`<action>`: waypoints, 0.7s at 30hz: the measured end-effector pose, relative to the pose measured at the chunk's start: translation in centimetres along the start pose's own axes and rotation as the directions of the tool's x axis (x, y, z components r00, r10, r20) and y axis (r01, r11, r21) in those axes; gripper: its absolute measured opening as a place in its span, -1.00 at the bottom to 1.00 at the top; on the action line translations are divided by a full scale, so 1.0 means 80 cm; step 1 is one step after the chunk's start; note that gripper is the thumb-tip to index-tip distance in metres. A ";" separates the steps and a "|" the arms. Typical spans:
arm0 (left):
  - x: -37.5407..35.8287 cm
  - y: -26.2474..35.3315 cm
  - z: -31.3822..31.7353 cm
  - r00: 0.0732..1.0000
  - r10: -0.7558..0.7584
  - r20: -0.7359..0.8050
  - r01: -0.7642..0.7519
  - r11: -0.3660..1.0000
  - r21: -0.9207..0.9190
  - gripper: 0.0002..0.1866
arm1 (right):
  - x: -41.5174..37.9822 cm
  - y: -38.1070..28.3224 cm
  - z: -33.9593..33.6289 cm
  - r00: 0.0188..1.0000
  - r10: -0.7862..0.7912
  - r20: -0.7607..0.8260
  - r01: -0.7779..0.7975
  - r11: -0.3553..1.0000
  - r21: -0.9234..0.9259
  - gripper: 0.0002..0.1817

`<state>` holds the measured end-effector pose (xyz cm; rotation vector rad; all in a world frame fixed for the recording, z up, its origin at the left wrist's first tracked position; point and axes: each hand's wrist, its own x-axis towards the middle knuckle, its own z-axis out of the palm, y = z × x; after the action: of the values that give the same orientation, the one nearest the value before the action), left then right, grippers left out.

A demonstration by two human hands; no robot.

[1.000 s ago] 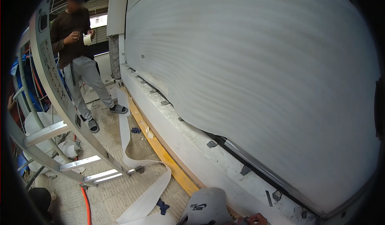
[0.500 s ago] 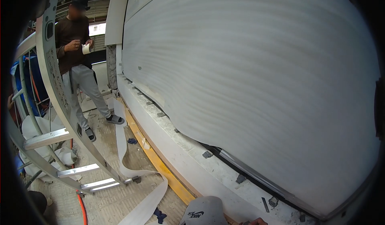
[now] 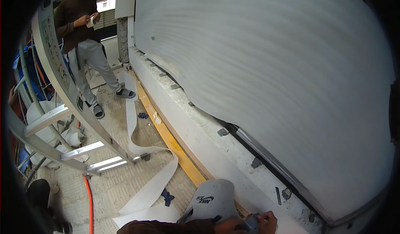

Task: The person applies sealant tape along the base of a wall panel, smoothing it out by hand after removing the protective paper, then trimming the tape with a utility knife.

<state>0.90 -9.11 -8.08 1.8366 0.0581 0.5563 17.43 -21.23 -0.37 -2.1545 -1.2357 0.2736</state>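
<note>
Neither my left hand nor my right hand can be seen. Just below me, a co-worker in a grey cap [image 3: 213, 198] bends beside the low ledge. A dark brown sleeve [image 3: 175, 226] runs under the cap, and the co-worker's hands [image 3: 266, 222] are at the bottom edge around a small greyish object, too unclear to name. A large pale panel [image 3: 266, 92] rises above the ledge [image 3: 200, 123]. Small dark blocks sit along the gap below it, among them a block [image 3: 256, 163].
A metal ladder [image 3: 62, 71] stands at left. Behind it, a person in a brown top [image 3: 77, 19] holds a white roll [image 3: 91, 22]. A white strip [image 3: 156, 184], a yellow beam [image 3: 175, 150] and an orange hose [image 3: 88, 200] lie on the floor.
The view has tilted downward, so the scene sits higher in the frame. More of the co-worker's cap, sleeve and hands now shows at the bottom.
</note>
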 end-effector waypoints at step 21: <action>0.004 0.000 0.018 0.945 -0.291 0.153 0.310 0.942 -0.126 -0.48 | -0.025 -0.043 -0.050 0.989 -0.142 -0.044 0.146 0.984 0.104 -0.91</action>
<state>1.79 -10.28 -8.33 1.6743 0.2004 0.2169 15.79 -23.29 4.60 -1.9606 -1.3185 0.2322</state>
